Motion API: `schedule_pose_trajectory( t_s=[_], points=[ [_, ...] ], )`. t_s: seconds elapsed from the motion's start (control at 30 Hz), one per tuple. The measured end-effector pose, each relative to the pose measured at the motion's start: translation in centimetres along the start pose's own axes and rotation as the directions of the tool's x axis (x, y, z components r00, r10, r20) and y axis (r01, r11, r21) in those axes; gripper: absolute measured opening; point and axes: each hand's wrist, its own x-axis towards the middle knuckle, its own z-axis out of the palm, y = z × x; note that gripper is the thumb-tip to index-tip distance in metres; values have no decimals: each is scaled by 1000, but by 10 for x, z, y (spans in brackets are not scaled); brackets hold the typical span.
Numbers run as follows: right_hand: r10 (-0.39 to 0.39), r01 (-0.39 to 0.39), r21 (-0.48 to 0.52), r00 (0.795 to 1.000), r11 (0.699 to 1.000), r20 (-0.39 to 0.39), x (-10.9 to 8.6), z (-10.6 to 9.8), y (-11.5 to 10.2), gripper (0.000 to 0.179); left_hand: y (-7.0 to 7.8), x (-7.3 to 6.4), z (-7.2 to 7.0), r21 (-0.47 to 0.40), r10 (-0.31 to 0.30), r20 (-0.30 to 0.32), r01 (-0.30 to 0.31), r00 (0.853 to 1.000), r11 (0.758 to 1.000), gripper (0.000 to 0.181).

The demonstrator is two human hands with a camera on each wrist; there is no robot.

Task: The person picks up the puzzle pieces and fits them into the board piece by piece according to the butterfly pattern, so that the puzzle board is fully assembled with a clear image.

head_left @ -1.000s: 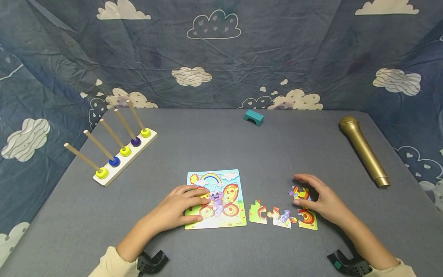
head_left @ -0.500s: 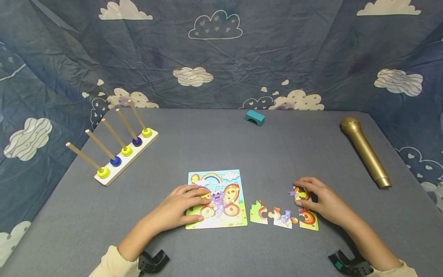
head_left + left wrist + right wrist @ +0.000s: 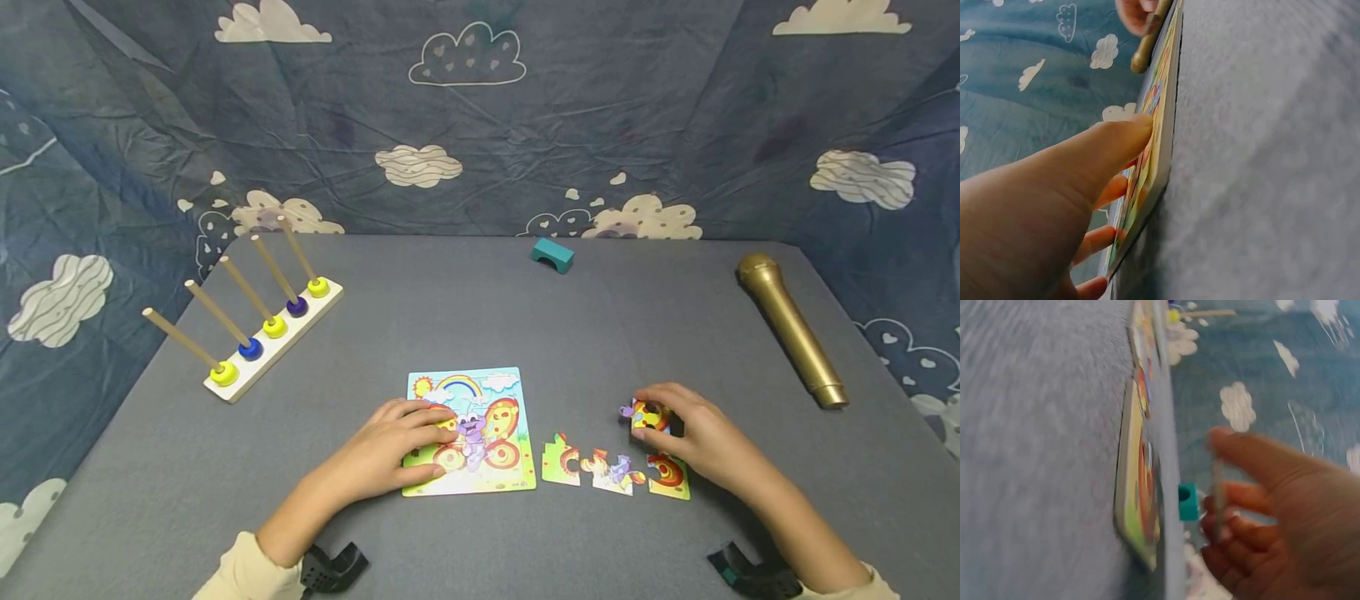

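Puzzle piece (image 3: 649, 417) is pinched in the right hand (image 3: 696, 431) at four o'clock; the left hand (image 3: 397, 444), grip apart, rests on the butterfly puzzle (image 3: 487, 446) at six.

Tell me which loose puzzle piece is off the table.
The purple-tabbed yellow wing piece, pinched in the right hand. The green-edged left piece, middle piece and red-ringed right piece all lie on the table.

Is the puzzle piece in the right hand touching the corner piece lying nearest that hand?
Apart. The right wrist view shows a gap: backdrop and the teal block are visible between the held piece and the corner piece.
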Motion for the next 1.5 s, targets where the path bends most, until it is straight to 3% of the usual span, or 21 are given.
schedule_pose_trajectory(
  t_s=[0.17, 0.3, 0.4, 0.57, 0.67, 0.83, 1.0, 1.2, 1.5],
  points=[
    [-120, 123, 43, 991, 991, -61, 16, 1, -35, 45, 4, 6, 0, 60, 7, -8, -7, 1000, 998, 31],
    [-201, 208, 120, 977, 971, -68, 32, 13, -66, 46, 8, 12, -1, 61, 1, 25, -2, 1000, 998, 25],
    [-211, 214, 156, 977, 964, -35, 42, 29, -85, 44, 10, 14, -1, 52, -8, 43, 6, 999, 999, 25],
    [-206, 199, 133, 978, 971, 42, 55, 57, -104, 40, 11, 15, 2, 52, -17, 46, 15, 999, 999, 42],
    [-199, 191, 97, 976, 977, 89, 61, 71, -107, 37, 11, 15, 5, 56, -29, 56, 25, 998, 998, 51],
    [-184, 180, 41, 976, 983, 120, 67, 85, -106, 38, 14, 15, 10, 82, -30, 39, 27, 999, 996, 50],
    [-168, 160, 82, 979, 984, 117, 70, 89, -104, 38, 17, 15, 12, 110, -30, 15, 28, 999, 994, 46],
    [-166, 153, 101, 977, 983, 138, 71, 88, -102, 39, 18, 13, 10, 112, -62, 29, 59, 998, 992, 47],
    [-176, 140, 138, 936, 981, 305, 69, 75, -96, 54, 18, 12, 12, 124, -64, 15, 62, 998, 990, 46]
  ],
)
